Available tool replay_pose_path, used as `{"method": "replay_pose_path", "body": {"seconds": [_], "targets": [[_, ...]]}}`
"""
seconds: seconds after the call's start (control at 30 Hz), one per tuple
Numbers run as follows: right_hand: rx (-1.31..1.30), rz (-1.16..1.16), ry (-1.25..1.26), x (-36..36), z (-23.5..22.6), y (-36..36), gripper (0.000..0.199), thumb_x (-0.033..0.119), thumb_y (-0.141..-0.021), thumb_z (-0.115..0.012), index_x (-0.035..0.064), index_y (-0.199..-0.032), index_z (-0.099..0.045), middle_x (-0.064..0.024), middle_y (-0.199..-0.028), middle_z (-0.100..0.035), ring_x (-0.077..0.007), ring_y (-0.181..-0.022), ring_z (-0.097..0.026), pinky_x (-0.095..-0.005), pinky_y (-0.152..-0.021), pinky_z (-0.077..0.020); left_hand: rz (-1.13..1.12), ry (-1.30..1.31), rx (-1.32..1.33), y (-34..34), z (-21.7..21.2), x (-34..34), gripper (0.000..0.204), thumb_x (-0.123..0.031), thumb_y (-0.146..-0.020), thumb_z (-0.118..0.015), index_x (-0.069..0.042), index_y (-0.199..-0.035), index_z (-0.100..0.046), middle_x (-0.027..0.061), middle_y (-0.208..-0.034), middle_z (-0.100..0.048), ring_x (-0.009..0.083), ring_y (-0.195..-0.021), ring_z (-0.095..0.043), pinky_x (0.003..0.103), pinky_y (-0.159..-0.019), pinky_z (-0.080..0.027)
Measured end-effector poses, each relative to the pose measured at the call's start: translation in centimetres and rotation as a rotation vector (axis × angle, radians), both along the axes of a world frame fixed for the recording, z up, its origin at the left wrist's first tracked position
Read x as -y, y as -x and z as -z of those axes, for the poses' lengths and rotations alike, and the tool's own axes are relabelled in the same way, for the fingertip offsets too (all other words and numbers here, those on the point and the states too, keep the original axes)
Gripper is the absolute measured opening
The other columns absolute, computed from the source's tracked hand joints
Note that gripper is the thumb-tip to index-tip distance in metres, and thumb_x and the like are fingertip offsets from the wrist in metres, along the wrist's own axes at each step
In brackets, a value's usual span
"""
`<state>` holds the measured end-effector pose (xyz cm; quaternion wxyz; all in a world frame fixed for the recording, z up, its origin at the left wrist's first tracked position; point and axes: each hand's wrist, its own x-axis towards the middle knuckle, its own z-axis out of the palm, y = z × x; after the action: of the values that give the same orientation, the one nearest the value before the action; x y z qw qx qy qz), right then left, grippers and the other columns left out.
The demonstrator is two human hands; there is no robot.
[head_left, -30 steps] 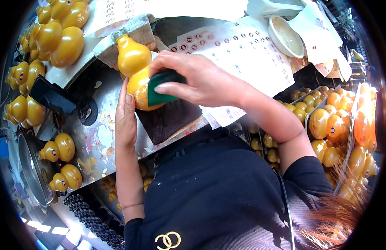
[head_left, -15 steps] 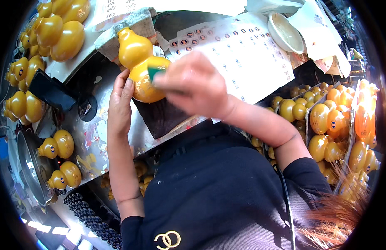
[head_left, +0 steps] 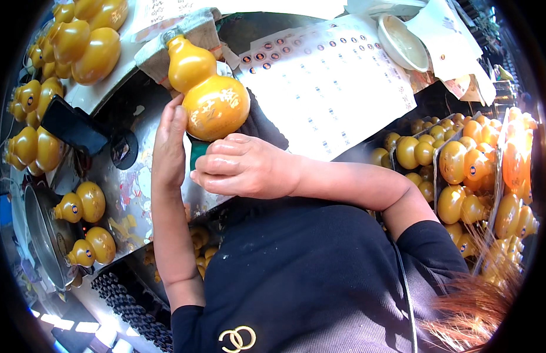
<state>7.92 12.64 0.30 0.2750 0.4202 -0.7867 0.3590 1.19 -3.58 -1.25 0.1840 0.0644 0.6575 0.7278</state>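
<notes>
A glossy yellow gourd-shaped bottle (head_left: 207,88) stood tilted above the dark cloth (head_left: 262,125) on the tabletop (head_left: 123,182), its narrow neck pointing up and away toward the left. The left hand (head_left: 168,147) lay flat against the bottle's lower left side, fingers (head_left: 177,120) straight and together, bracing it rather than gripping. The right hand (head_left: 243,166) sat just below the bottle's round belly, its fingers curled together into a loose fist; a sliver of green at the fist's left edge suggested something held there, but what it was could not be told. To work the surface well, the left palm should probably keep the bottle from rolling while the right moved evenly over the belly. To the right of the bottle lay a white sheet of small round stickers (head_left: 329,88); to its left, more yellow bottles (head_left: 87,41) were heaped.
</notes>
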Motion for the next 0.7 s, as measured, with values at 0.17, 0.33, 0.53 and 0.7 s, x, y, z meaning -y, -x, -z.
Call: {"method": "replay_pose_path", "body": {"seconds": [0.17, 0.33, 0.53, 0.7], "targets": [[0.530, 0.221, 0.358, -2.0, -0.6, -0.3, 0.040, 0.015, -0.084, -0.069, 0.0050, -0.109, -0.040, -0.0130, -0.077, -0.058, -0.0305, -0.067, -0.064, -0.0348, -0.060, -0.0500, -0.111, -0.107, -0.080, -2.1, 0.9, -1.1, 0.079, -0.063, -0.094, -0.033, -0.005, -0.147, -0.023, 0.0121, -0.146, -0.033, 0.0230, -0.136, -0.033, 0.038, -0.114, -0.022], [0.668, 0.386, 0.690, -3.8, 2.2, 0.6, 0.039, 0.015, -0.090, -0.064, 0.0033, -0.117, -0.039, -0.0102, -0.076, -0.063, -0.0160, -0.067, -0.065, -0.0281, -0.062, -0.0498, -0.053, 0.105, -0.238, -2.6, 0.6, -2.4, 0.094, -0.070, -0.086, -0.044, -0.006, -0.149, -0.016, 0.0128, -0.145, -0.032, 0.0235, -0.135, -0.033, 0.037, -0.112, -0.024], [0.769, 0.487, 0.692, -5.0, 2.5, -0.3, 0.031, 0.015, -0.089, -0.064, 0.0015, -0.112, -0.047, -0.0079, -0.081, -0.061, -0.0103, -0.067, -0.060, -0.0248, -0.063, -0.0488, -0.044, 0.132, -0.214, -3.0, 0.6, -2.3, 0.087, -0.068, -0.089, -0.038, -0.008, -0.148, -0.019, 0.0096, -0.146, -0.032, 0.0208, -0.137, -0.029, 0.035, -0.114, -0.018], [0.705, 0.533, 0.672, -5.8, 2.3, -0.2, 0.027, 0.016, -0.090, -0.062, 0.0040, -0.111, -0.050, -0.0086, -0.092, -0.060, -0.0124, -0.079, -0.060, -0.0272, -0.071, -0.0486, -0.096, 0.092, -0.166, -2.4, 1.5, -1.5, 0.075, -0.059, -0.096, -0.032, -0.008, -0.149, -0.020, 0.0099, -0.147, -0.032, 0.0211, -0.138, -0.028, 0.035, -0.114, -0.017]]}}
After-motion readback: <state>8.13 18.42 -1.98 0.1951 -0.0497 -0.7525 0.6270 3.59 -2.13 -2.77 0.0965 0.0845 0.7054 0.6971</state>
